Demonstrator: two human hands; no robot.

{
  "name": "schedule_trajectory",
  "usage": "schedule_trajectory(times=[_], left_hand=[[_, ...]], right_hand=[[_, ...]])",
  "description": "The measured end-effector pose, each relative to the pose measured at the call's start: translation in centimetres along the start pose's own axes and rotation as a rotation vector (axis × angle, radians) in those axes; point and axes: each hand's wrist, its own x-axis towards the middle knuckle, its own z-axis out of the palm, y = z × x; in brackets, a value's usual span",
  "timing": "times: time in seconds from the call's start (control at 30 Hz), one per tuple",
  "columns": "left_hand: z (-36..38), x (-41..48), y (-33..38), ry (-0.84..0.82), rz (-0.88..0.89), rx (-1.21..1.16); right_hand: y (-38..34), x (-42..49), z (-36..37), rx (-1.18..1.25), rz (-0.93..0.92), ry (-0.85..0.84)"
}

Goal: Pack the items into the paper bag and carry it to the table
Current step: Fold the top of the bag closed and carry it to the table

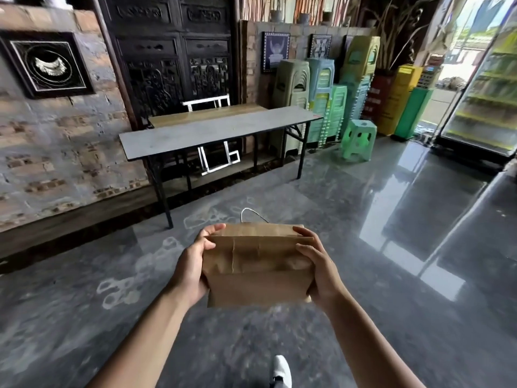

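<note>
A brown paper bag [258,264] with its top folded over is held in front of me above the floor. My left hand [193,264] grips its left side and my right hand [319,268] grips its right side. A white cord handle [251,212] sticks out beyond the bag's far edge. The bag's contents are hidden. A long grey folding table [218,130] on black legs stands ahead against the brick wall, some steps away.
A wooden-topped table [207,114] sits behind the grey one. Stacks of plastic stools [327,99] and a single green stool [358,140] stand to the right. A glass-door fridge [486,88] is at far right. Glossy grey floor [363,219] lies between me and the table.
</note>
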Motion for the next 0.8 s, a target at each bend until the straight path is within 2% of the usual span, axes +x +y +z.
schedule_trajectory(times=[0.17,0.3,0.4,0.53,0.67,0.8], left_hand=[[1.0,12.7,1.2,-0.091,0.071,0.047],[2.5,23.7,3.1,-0.039,0.191,0.121],[3.5,31.4,3.6,0.095,0.251,0.174],[3.5,41.5,4.5,0.211,0.279,0.028],[1.3,53.0,5.5,0.210,0.261,-0.092],[-1.0,65.1,8.6,0.207,0.243,-0.109]], right_hand=[[-3.3,14.5,-1.3,-0.008,0.092,0.080],[-7.3,27.1,-2.0,0.028,0.162,0.048],[-8.6,35.3,-1.5,0.035,0.172,0.028],[-8.8,45.6,-0.1,0.006,0.175,0.014],[-8.2,57.4,1.4,-0.020,0.204,0.001],[-8.6,70.1,4.7,-0.042,0.227,0.018]])
